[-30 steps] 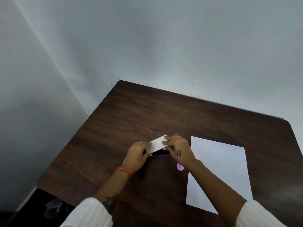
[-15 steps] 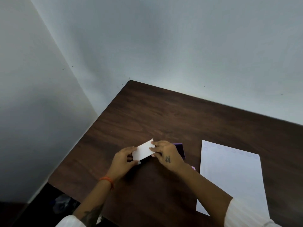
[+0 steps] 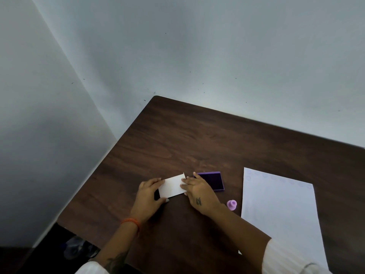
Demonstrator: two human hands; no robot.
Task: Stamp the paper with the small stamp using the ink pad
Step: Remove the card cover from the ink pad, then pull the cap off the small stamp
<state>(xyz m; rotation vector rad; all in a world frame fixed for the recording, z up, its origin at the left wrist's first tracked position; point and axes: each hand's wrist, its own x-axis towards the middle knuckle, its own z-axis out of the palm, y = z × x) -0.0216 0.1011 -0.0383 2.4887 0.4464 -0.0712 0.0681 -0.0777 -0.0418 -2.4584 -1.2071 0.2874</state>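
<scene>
- The left hand (image 3: 150,196) is gripping the left end of a flat white rectangular lid (image 3: 172,185), fingers on its far left edge and thumb curled at its near left corner, towards the left edge of the dark brown wood-grain surface (image 3: 197,139). If that pinch is loosening while the lid is being set down, the lid could slide towards that edge.
- The lid is lying nearly flat, and I cannot tell whether its underside is resting on the surface or is just above it. If the inner face is carrying ink, it may be smearing the wood.
- The right hand (image 3: 199,191) is pressing its fingertips on the lid's right end, so both hands are clamped on the lid and neither is free for stamping yet.
- The shallow purple rectangular ink pad (image 3: 212,181) is sitting open just beside the right hand, its dark pad exposed. The back of that hand is passing very near it, so a careless withdrawal could be picking up ink or nudging the tray.
- The small lilac plastic stamp with a knob handle (image 3: 231,204) is standing close to the right wrist, between the pad and the paper. The forearm could be knocking it over as it is pulling back.
- The white sheet of paper (image 3: 280,210) is lying towards the right edge of the surface, its near left corner tucked under the right sleeve (image 3: 286,258). The sleeve dragging could be shifting or creasing it before any stamping.
</scene>
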